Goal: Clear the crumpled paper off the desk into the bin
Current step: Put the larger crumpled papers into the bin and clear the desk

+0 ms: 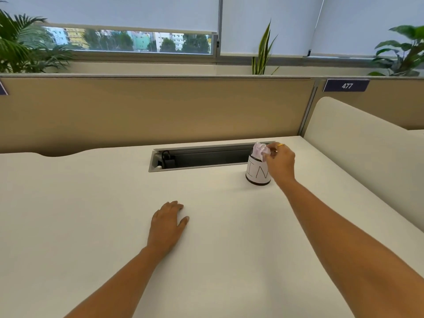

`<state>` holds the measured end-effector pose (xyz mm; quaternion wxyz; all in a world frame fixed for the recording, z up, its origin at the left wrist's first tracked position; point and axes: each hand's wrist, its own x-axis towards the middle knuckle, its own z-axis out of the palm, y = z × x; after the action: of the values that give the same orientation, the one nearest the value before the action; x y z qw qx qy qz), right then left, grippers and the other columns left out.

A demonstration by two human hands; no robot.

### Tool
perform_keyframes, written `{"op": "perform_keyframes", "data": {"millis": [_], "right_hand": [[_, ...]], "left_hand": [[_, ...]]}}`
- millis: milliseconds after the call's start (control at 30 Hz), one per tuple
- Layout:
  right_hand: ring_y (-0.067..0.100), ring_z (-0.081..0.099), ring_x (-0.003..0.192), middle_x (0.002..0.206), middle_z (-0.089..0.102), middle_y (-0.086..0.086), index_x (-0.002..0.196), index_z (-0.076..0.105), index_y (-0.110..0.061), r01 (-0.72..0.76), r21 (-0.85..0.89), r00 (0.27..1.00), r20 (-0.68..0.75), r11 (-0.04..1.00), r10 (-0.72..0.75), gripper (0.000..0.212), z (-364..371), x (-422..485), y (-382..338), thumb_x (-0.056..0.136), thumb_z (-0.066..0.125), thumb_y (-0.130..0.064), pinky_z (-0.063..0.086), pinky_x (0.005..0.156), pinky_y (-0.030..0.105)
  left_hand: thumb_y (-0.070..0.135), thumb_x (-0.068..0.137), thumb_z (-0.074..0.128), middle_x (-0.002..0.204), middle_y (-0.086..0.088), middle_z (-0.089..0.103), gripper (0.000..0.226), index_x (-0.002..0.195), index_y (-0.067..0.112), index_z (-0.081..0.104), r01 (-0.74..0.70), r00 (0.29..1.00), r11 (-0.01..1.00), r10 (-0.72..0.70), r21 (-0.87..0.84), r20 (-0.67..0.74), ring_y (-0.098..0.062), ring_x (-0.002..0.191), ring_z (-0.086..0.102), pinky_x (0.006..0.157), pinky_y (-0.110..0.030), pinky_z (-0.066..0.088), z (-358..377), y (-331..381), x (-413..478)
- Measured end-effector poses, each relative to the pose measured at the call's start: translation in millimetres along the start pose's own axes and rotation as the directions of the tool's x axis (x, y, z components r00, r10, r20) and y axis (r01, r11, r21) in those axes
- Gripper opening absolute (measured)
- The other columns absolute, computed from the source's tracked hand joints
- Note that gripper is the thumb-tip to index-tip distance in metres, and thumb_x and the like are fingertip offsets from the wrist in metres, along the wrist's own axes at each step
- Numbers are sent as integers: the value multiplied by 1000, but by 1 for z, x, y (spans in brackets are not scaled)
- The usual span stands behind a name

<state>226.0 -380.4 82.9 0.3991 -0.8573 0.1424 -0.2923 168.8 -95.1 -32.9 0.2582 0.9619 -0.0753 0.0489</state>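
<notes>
Crumpled paper [260, 151] is sitting right at the mouth of the bin [256, 174], pinched in the fingertips [270, 149] of the right hand [281, 160]. Those fingers are closing together on the wad, thumb side hidden behind it, so it's clamped and not dropped yet. Looks like the lower part of the ball is already poking into the opening, though I can't tell how deep. There's a gold ring [280, 145] showing on one finger.

Moving outward: the right arm is reaching long across the desk [91, 214] to the little bin, which is a small dark cup with a white label wrapped round it with some letters on it, standing just in front of the cable tray slot [202, 157] at the back of the desk.

The left hand [168, 222] is lying flat, palm down, fingers loosely together, holding nothing, well apart from the bin.

Progress-wise I'd say this is nearly done. No other crumpled bits are showing anywhere on the desktop, so this seems to be the last one. All that's left is letting go so it falls in, maybe giving it a poke if it's wedging at the rim.
</notes>
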Motion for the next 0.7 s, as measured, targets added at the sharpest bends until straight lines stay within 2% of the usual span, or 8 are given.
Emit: {"op": "perform_keyframes", "data": {"millis": [167,233,333,400,467,567,633,700], "right_hand": [[20,55,86,108,63,16,103,65,-2,-25,-79,999,-44,997,21,17,12,31,11,89,57,-7,40,71,23],[21,55,90,111,60,18,108,63,1,-21,-159,999,21,987,25,21,16,40,14,88,57,-4,43,74,28],[34,57,103,115,58,22,111,63,4,35,-355,990,138,934,15,26,20,48,18,86,58,-2,47,84,35],[34,59,100,110,62,23,108,65,3,85,-402,984,177,912,-14,24,23,49,18,90,52,-3,46,80,32],[33,60,95,104,65,22,103,66,4,162,-448,973,219,880,-68,27,27,46,17,93,45,-10,45,76,30],[35,56,90,97,62,21,96,59,2,305,-517,944,279,800,-179,38,32,41,19,97,33,-25,40,70,37],[32,54,86,95,61,20,93,58,-1,329,-540,936,294,775,-192,44,36,38,22,97,30,-34,39,68,37],[30,55,87,92,63,19,88,63,0,319,-521,940,283,792,-193,51,40,36,25,96,32,-40,45,70,38]], "left_hand": [[37,95,39,148,5,33,41,133,24,39,6,999,998,-3,66,-48,-12,140,23,117,-34,14,10,-1,6],[38,95,39,148,7,34,41,133,25,40,6,998,999,-3,54,-67,-11,140,24,117,-33,14,13,-2,6],[38,94,40,147,8,35,40,132,26,41,6,996,999,-2,44,-85,-11,139,25,116,-32,14,14,-4,5],[39,94,40,147,7,36,40,132,26,41,6,996,999,-1,51,-92,-11,139,25,116,-32,14,14,-5,5],[39,94,40,147,7,36,40,132,26,41,7,996,998,-2,57,-94,-12,139,26,116,-32,15,14,-5,5],[38,94,40,147,8,36,39,131,27,41,8,996,999,-4,51,-94,-11,139,25,116,-31,14,13,-3,5],[38,94,40,147,8,35,39,132,27,41,11,995,999,-6,51,-95,-11,139,24,116,-31,13,13,-1,5],[38,94,40,147,9,35,40,132,27,41,13,995,999,-8,52,-94,-10,139,24,116,-30,13,13,-1,4]]}}
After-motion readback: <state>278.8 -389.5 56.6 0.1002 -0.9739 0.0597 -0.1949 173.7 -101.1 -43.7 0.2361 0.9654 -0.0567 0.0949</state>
